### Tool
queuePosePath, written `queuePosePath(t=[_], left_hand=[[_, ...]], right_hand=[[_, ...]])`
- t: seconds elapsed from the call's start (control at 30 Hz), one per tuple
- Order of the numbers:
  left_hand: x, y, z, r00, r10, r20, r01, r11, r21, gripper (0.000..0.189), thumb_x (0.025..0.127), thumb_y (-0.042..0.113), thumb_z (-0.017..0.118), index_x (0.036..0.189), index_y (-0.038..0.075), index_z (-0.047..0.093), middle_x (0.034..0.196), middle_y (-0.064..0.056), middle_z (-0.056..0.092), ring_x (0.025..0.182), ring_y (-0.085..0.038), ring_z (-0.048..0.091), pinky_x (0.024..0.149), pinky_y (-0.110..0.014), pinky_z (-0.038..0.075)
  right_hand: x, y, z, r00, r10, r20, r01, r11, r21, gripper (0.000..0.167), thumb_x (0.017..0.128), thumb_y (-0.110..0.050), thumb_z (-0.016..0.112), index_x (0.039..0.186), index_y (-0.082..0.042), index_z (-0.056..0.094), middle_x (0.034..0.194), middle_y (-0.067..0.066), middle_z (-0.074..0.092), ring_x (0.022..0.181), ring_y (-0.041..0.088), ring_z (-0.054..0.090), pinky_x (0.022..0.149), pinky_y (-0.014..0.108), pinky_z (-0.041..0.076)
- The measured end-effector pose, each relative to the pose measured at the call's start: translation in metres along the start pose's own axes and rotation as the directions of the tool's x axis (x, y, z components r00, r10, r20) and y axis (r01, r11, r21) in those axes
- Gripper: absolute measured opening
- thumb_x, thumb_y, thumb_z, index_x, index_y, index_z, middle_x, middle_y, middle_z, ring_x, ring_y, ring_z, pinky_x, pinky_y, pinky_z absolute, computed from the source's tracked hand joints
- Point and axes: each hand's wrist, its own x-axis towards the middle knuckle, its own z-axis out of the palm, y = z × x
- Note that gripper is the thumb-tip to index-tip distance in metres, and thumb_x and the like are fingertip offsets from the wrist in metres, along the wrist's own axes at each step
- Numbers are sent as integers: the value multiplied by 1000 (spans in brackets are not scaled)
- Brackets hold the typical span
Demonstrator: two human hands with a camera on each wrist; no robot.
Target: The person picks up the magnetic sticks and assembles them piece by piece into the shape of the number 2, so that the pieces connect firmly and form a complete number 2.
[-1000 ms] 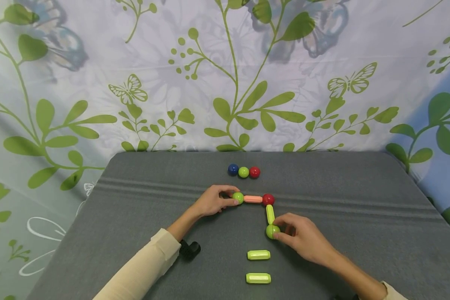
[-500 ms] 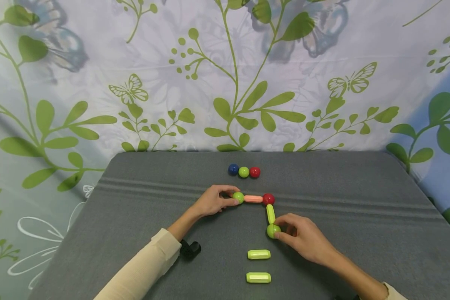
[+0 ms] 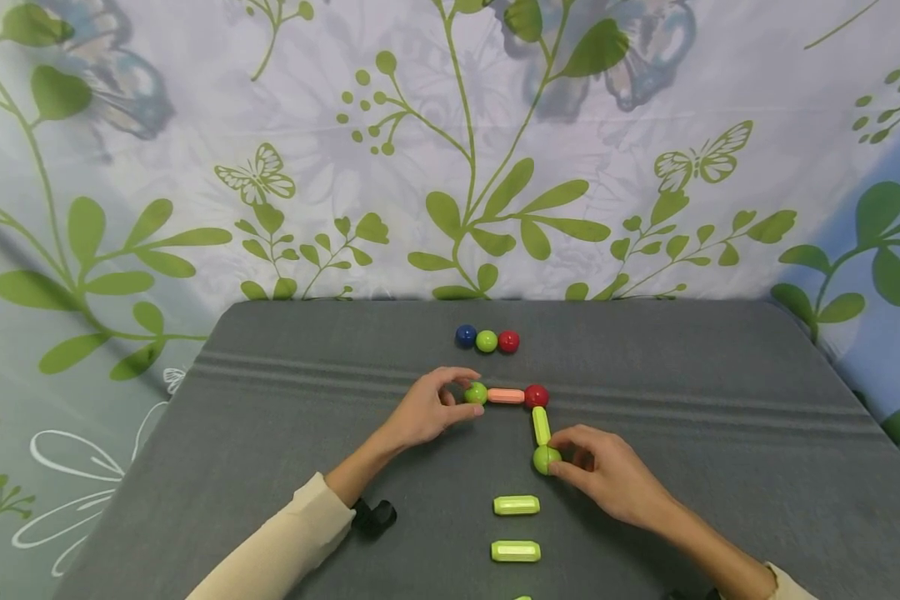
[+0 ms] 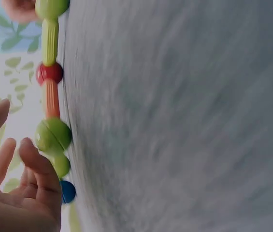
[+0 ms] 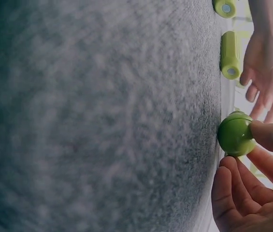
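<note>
A bent chain of toy balls and rods lies on the grey table. It runs from a green ball [image 3: 477, 393] through a salmon rod [image 3: 506, 396], a red ball [image 3: 536, 396] and a yellow-green rod [image 3: 542, 426] to a nearer green ball [image 3: 544, 460]. My left hand [image 3: 429, 408] is around the far-left green ball with thumb and fingers spread; the left wrist view shows a gap between fingertips and that ball [image 4: 54, 135]. My right hand [image 3: 611, 475] pinches the nearer green ball between thumb and fingers, also seen in the right wrist view.
Behind the chain, a blue ball [image 3: 466, 336], a green ball [image 3: 487, 341] and a red ball [image 3: 508, 341] sit in a row. Two yellow-green rods [image 3: 516, 505] [image 3: 515, 551] lie in front, and a bit of another shows at the bottom edge. A patterned cloth [image 3: 390, 192] hangs behind the table.
My left thumb has come off the far-left green ball and the fingers have spread, with the forearm slightly lower. The right hand keeps its pinch. The chain looks unmoved.
</note>
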Motion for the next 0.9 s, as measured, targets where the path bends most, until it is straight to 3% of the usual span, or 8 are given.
queuePosePath(t=[0.2,0.33,0.43,0.5,0.9], left_hand=[[-20,14,13,999,26,-23,-25,1000,16,35,89,20,76,120,7,68,108,-10,62,60,-9,46,53,-24,41],[-31,17,20,992,32,125,-28,999,-35,33,90,21,75,118,6,68,106,-8,64,57,-7,45,53,-22,40],[-39,19,25,965,-3,264,21,998,-67,31,90,21,75,117,7,69,100,-3,66,55,-4,46,52,-20,40],[-43,20,28,948,-25,316,53,996,-78,29,90,21,75,115,7,70,97,1,66,54,-4,46,52,-19,39],[-50,22,44,909,-92,406,156,980,-126,29,86,11,78,113,6,70,89,8,65,52,-3,46,51,-17,38]], right_hand=[[-1,0,1,1000,-5,-6,5,1000,1,19,89,-22,76,106,-17,69,85,-12,61,63,3,54,54,25,45],[-1,0,1,1000,-1,-6,1,1000,6,19,89,-22,76,106,-16,69,85,-12,61,63,4,54,54,25,45],[-1,0,1,1000,-1,-4,1,1000,6,19,89,-23,75,107,-16,69,85,-12,60,64,4,53,54,25,45],[-1,-1,1,1000,-3,-2,3,1000,3,19,90,-23,75,107,-16,69,85,-12,60,63,4,53,55,25,45],[-1,0,0,1000,-7,2,7,1000,1,19,89,-23,75,106,-17,69,83,-12,59,63,3,53,54,25,45]])
